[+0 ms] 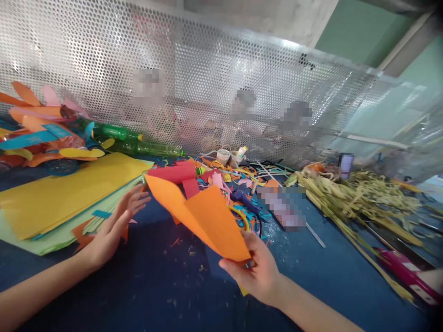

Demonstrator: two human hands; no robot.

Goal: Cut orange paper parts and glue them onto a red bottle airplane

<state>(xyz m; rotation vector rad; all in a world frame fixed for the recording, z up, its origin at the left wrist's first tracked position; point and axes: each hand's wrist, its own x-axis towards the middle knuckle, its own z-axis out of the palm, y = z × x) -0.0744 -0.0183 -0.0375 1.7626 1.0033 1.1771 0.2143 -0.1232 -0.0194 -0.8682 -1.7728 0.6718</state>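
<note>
My right hand (261, 272) pinches a creased sheet of orange paper (211, 221) by its near end, above the blue table. Behind the sheet and beside that hand shows a yellow curved loop (244, 217); what it belongs to is hidden. My left hand (112, 228) is empty, its fingers stretched out and apart, left of the orange paper. Near its fingertips lies a bottle wrapped in red paper (169, 173), partly covered by the orange sheet. Yellow sheets (69, 198) on a pile of pale green paper lie left of my left hand.
Paper planes on bottles (51, 133) and green bottles (148, 148) stand at the back left. Coloured scraps, a blue glue gun (245, 199) and cups (223, 157) lie mid-table. Dried husk strips (360, 198) and a magenta box (403, 272) are right. People sit behind a perforated plastic sheet (197, 83).
</note>
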